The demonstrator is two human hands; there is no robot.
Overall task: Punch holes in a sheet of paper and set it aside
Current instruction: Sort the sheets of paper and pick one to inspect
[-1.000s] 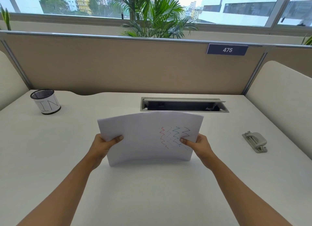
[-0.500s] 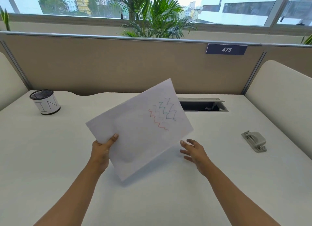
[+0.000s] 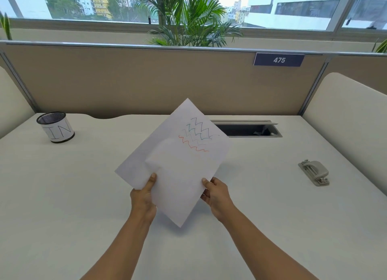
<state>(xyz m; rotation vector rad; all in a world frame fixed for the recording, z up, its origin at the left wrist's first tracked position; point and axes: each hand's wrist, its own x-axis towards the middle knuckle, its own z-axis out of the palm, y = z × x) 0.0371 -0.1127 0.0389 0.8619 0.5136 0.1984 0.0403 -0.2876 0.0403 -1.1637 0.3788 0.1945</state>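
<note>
Left hand [image 3: 144, 198] pinching the sheet of paper [image 3: 176, 164] at its lower left edge, right hand [image 3: 216, 194] pinching the lower right edge, sheet held corner-down over the desk [image 3: 62, 196], hole punch [image 3: 314, 172] well apart at right, mesh cup [image 3: 55, 126] far left.

Two hands, the left hand [image 3: 143, 200] and the right hand [image 3: 217, 196], hold one sheet of paper [image 3: 180, 175] bearing what look like four coloured zigzag lines [image 3: 194, 147] above one white desk [image 3: 62, 196]. On the desk are one mesh pen cup [image 3: 55, 126] at the left of the frame, one grey hole punch [image 3: 314, 172] at the right and one open cable hatch [image 3: 247, 129] near the centre. One number plate [image 3: 279, 60] reading 475 sits on the partition [image 3: 146, 80] at upper right, and one full palm [image 3: 188, 18] shows at top centre, with leaf tips of two more plants at the left and right edges.
</note>
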